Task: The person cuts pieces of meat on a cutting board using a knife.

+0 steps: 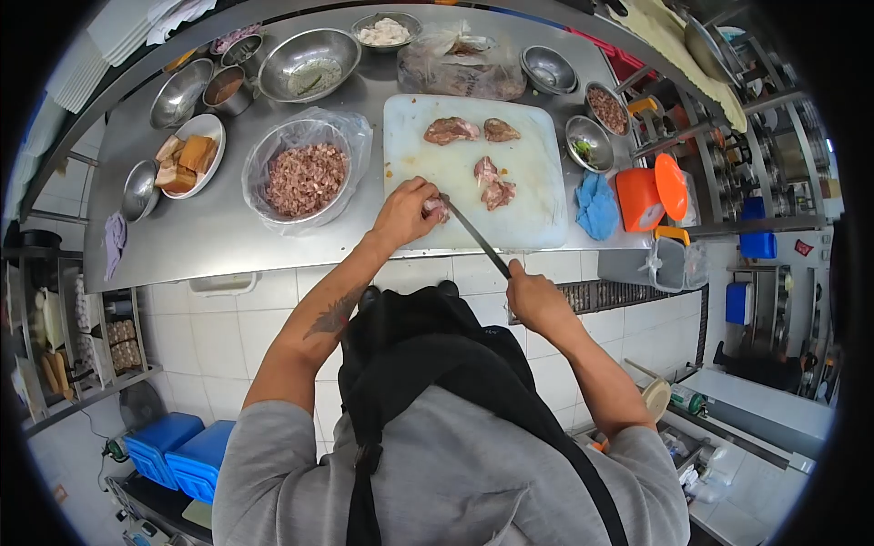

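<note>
My left hand (406,213) is closed on a small piece of meat (436,211) at the near left part of the white cutting board (537,223). In my right hand (539,298) is the handle of a knife (477,238), whose blade slants up and left to the meat at my left fingertips. Farther up the board lie a larger brown piece of meat (451,130) and a smaller one (501,130). Pinkish meat chunks (497,193) rest near the board's middle. Left of the board, a plastic-lined bowl (258,173) holds chopped meat (307,179).
A white dish (217,136) with browned blocks stands on the left of the steel table (182,238). Metal bowls (309,65) and a plastic-wrapped bundle (461,68) line the back. On the right are a blue cloth (596,206) and an orange scale (639,198).
</note>
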{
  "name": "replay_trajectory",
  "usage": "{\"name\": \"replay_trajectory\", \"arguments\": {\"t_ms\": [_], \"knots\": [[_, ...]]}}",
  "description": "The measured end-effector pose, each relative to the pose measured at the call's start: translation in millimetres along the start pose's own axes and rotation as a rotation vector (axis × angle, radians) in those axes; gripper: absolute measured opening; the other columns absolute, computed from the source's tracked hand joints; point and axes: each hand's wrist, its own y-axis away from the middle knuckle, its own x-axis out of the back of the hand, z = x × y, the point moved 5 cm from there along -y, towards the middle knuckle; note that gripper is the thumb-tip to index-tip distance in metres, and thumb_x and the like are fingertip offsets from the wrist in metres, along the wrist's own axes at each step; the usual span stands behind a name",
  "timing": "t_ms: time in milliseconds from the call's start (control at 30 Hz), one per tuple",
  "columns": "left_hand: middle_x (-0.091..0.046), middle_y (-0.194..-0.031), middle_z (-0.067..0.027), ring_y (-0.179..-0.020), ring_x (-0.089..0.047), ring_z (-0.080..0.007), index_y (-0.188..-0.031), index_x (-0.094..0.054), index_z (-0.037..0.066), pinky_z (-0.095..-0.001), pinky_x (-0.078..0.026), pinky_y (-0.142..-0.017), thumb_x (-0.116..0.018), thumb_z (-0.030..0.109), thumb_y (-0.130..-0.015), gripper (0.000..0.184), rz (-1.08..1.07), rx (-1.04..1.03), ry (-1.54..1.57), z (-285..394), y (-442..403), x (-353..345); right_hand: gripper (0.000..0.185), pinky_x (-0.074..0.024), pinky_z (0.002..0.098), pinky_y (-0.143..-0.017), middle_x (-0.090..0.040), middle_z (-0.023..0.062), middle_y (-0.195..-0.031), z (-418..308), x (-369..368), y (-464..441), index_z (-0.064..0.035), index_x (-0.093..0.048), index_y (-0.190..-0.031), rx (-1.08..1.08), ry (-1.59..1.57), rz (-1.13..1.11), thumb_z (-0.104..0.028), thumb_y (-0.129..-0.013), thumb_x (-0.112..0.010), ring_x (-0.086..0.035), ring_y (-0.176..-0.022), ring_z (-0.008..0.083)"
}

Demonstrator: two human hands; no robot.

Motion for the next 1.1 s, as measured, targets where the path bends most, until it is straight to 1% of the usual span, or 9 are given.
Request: {"name": "replay_trajectory", "arguments": {"t_ms": [67,200,400,533,633,800,867,967,1100], "knots": [[-0.065,-0.103,-0.0130,-0.095,-0.066,-0.0351,-0.104,-0.068,0.003,-0.0434,-0.056,-0.087,-0.078,0.013,-0.081,0.027,0.039,-0.072,0.009,0,2,0,0.023,-0.0525,0.0670,-0.078,-0.069,0.0355,-0.082,10,-22,-16,0.0031,-0.050,-0.117,0.010,-0.005,0.013,-0.012,-0.100,-0.047,-0.068,-0.080,0.0573],[-0.065,-0.101,-0.0129,-0.096,-0.066,-0.0352,-0.104,-0.069,0.003,-0.0435,-0.056,-0.087,-0.078,0.013,-0.081,0.027,-0.011,-0.042,-0.006,-2,-3,-1,0.024,-0.0523,0.0667,-0.076,-0.068,0.0352,-0.081,10,-51,-49,0.0044,-0.051,-0.117,0.129,-0.114,0.184,-0.012,-0.100,-0.049,-0.068,-0.079,0.0566],[-0.066,-0.102,-0.0129,-0.098,-0.067,-0.0337,-0.104,-0.070,0.003,-0.0423,-0.056,-0.089,-0.078,0.013,-0.081,0.027,-0.003,0.013,0.040,-3,7,2,0.028,-0.0533,0.0654,-0.075,-0.069,0.0343,-0.084,-7,-5,-22,0.0041,-0.051,-0.122,0.085,0.012,0.077,-0.014,-0.101,-0.048,-0.069,-0.081,0.0549],[-0.066,-0.103,-0.0128,-0.098,-0.067,-0.0339,-0.107,-0.071,0.004,-0.0426,-0.056,-0.089,-0.077,0.013,-0.081,0.028,0.031,-0.061,-0.007,-3,5,-1,0.027,-0.0531,0.0661,-0.079,-0.070,0.0352,-0.085,-2,-5,-7,0.0039,-0.050,-0.122,0.018,0.048,-0.007,-0.014,-0.101,-0.047,-0.069,-0.084,0.0560],[-0.066,-0.103,-0.0128,-0.099,-0.066,-0.0344,-0.108,-0.071,0.005,-0.0427,-0.056,-0.088,-0.077,0.013,-0.081,0.028,-0.003,-0.055,-0.003,-4,11,3,0.024,-0.0530,0.0665,-0.078,-0.069,0.0356,-0.084,6,-48,-34,0.0029,-0.050,-0.119,0.070,-0.022,0.056,-0.012,-0.101,-0.047,-0.068,-0.081,0.0568],[-0.064,-0.101,-0.0125,-0.097,-0.066,-0.0339,-0.107,-0.071,0.005,-0.0421,-0.056,-0.088,-0.077,0.012,-0.081,0.027,0.020,-0.054,0.015,2,10,5,0.023,-0.0531,0.0662,-0.078,-0.070,0.0347,-0.084,6,-48,-55,0.0013,-0.049,-0.120,0.088,-0.040,0.136,-0.013,-0.102,-0.047,-0.068,-0.082,0.0568],[-0.063,-0.099,-0.0118,-0.095,-0.065,-0.0324,-0.104,-0.071,0.004,-0.0416,-0.056,-0.087,-0.076,0.010,-0.081,0.024,0.076,0.106,0.242,-1,15,6,0.024,-0.0530,0.0665,-0.079,-0.070,0.0347,-0.085,4,-39,-55,-0.0001,-0.049,-0.121,0.117,-0.036,0.087,-0.014,-0.102,-0.046,-0.069,-0.084,0.0568],[-0.062,-0.098,-0.0110,-0.095,-0.064,-0.0311,-0.103,-0.071,0.004,-0.0413,-0.056,-0.085,-0.076,0.010,-0.081,0.023,0.138,-0.074,0.000,8,15,5,0.021,-0.0520,0.0678,-0.079,-0.070,0.0355,-0.085,-3,-7,-28,-0.0011,-0.049,-0.119,0.093,0.013,0.056,-0.014,-0.102,-0.045,-0.069,-0.084,0.0569],[-0.064,-0.097,-0.0102,-0.096,-0.065,-0.0316,-0.102,-0.073,0.005,-0.0417,-0.056,-0.087,-0.076,0.010,-0.082,0.021,0.098,-0.045,0.013,3,13,-5,0.021,-0.0511,0.0683,-0.079,-0.069,0.0363,-0.084,-2,-7,-8,0.0006,-0.048,-0.118,0.033,0.022,-0.005,-0.013,-0.102,-0.044,-0.068,-0.083,0.0567]]}}
